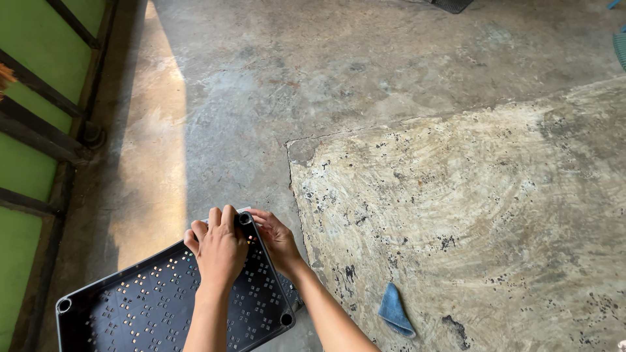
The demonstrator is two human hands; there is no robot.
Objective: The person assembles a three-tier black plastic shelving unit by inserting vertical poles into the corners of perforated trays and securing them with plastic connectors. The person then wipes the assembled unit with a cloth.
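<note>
Gripping the far corner of a black perforated tray with left hand, fingers curled over its rim. Clasping the same corner from the other side with right hand. Tray stretching back and leftward from both hands on the concrete floor. Lying rightward, apart: blue cloth.

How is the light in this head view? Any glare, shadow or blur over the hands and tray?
Head view: sunlit strip on the floor at left, mild glare; left hand, right hand and black perforated tray in even shade, sharp; edges slightly bowed.
</note>
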